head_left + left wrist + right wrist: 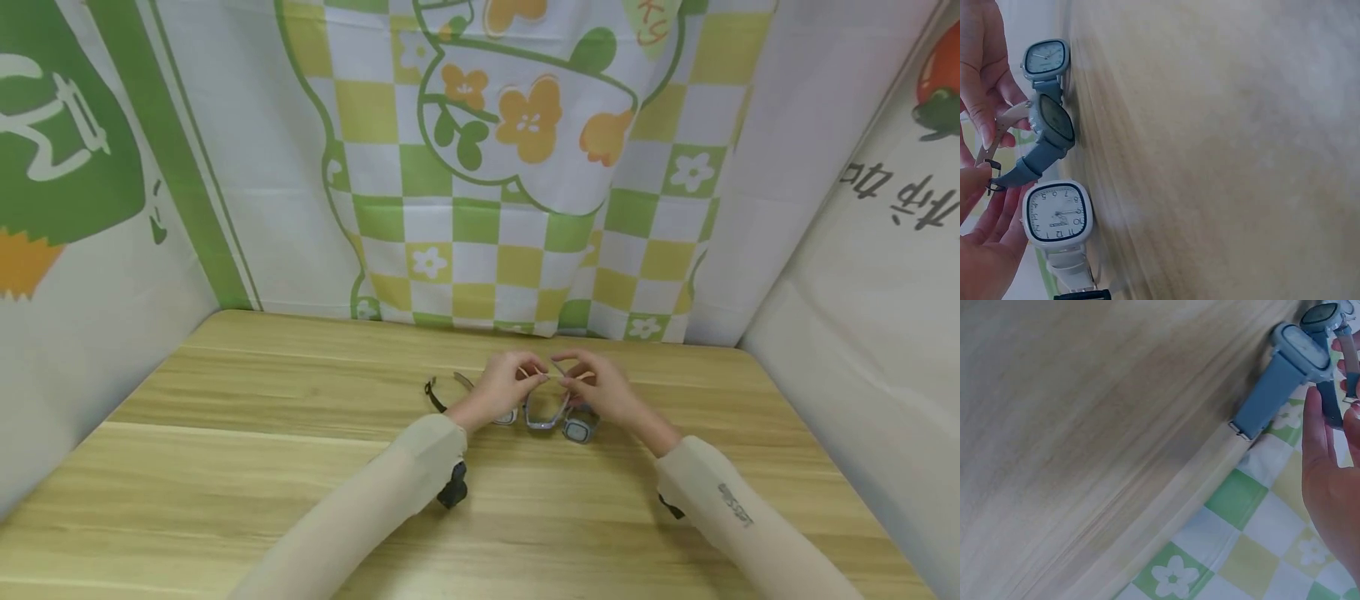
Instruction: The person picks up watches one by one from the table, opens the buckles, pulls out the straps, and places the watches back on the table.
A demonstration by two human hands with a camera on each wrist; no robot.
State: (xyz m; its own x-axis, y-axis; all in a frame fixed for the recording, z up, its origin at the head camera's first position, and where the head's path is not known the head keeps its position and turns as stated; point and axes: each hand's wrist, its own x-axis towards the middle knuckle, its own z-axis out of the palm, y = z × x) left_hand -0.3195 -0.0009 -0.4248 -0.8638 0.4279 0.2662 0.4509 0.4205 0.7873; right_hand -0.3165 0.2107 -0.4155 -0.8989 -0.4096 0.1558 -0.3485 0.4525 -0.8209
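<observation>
Both hands hold a blue-grey wristwatch [1055, 125] between them, its band bent up into a loop above its dial. My left hand [504, 385] pinches the buckle end, where a dark metal buckle [995, 177] shows. The other end of the band is between the thumb and fingers of my right hand [606, 390]; the two ends are close together. To the left a white watch [1058, 214] lies near my left hand. On the right sits another blue watch [1297, 350], its band stretched away toward the table's far edge, beside my right hand.
A dark strap with a buckle [433, 395] lies left of the left hand, and a grey-brown strap end [462, 380] pokes out beside it. Behind the wooden table [247, 467] hangs a checked cloth [480, 275]. White printed cloth [870, 333] borders the right side.
</observation>
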